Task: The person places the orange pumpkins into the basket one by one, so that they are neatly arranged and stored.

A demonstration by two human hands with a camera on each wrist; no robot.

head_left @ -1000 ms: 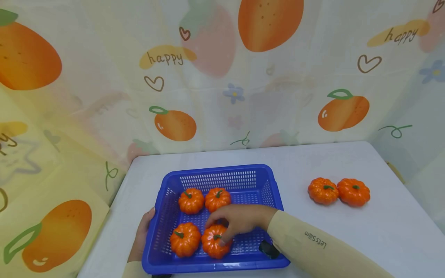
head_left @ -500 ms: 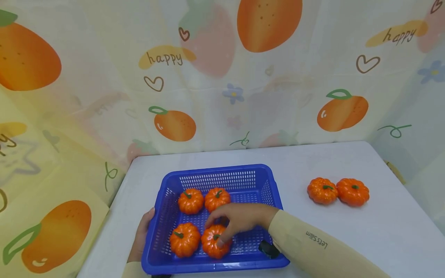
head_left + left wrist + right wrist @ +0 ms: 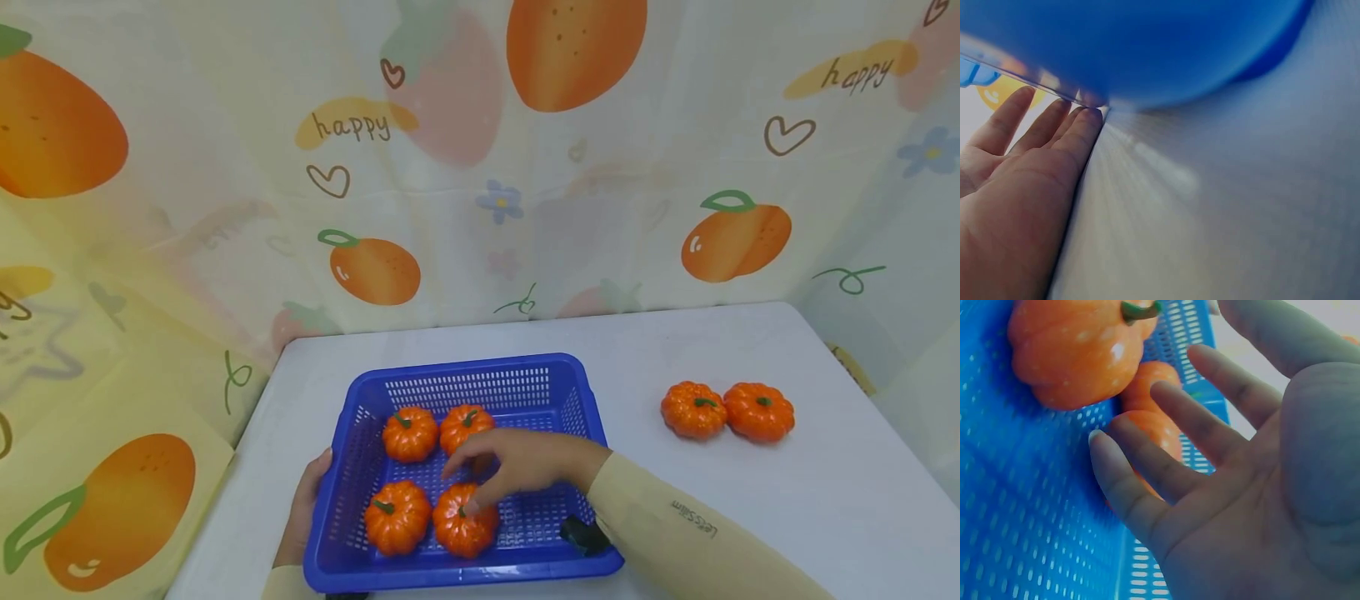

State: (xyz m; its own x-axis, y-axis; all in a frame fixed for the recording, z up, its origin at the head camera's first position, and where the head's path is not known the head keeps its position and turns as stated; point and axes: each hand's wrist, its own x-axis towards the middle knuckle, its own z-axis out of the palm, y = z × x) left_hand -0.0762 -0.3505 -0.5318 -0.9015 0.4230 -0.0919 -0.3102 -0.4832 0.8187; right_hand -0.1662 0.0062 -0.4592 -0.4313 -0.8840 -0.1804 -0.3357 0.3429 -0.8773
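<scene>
4 pumpkins [image 3: 398,518] in 1 blue basket [image 3: 465,576], 2 more on counter [image 3: 637,354]. R grip [image 3: 521,462] — spread wide, holding nothing; L grip [image 3: 302,500] — straight, touching basket.

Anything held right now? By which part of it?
Nothing held. The right grip is spread over the near-right glossy orange ribbed pumpkin in the blue perforated plastic basket; the left grip, straight-fingered, only touches the basket's left side.

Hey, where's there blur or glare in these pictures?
Left wrist view: the blue plastic basket is out of focus, with a blurry pale streak below; right wrist view: a highlight on the nearest glossy orange ribbed pumpkin, right hand shaded; head view: mostly clear, the lettered beige sleeve slightly blurred.
</scene>
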